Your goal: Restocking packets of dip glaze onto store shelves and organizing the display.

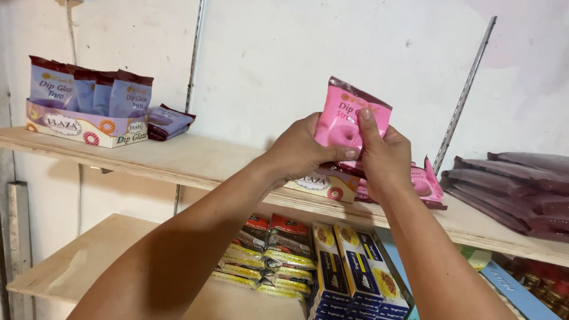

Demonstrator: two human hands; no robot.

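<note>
Both the left hand (299, 148) and the right hand (382, 155) had their fingers clenched on a glossy pink foil snack packet (349, 121), held upright above the small open cardboard display box (323, 184) on the upper plywood shelf (195, 160). Judging by that, the packet was not yet set down, while a few more pink packets (427, 185) already lay on the shelf just beside the box.

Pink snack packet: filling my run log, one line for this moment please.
left hand: holds pink plastic snack packet | right hand: holds it too | below: plywood shelf

Pink packet (349, 121) held centre; purple packets (89, 92), perhaps boxed, upper left.
</note>
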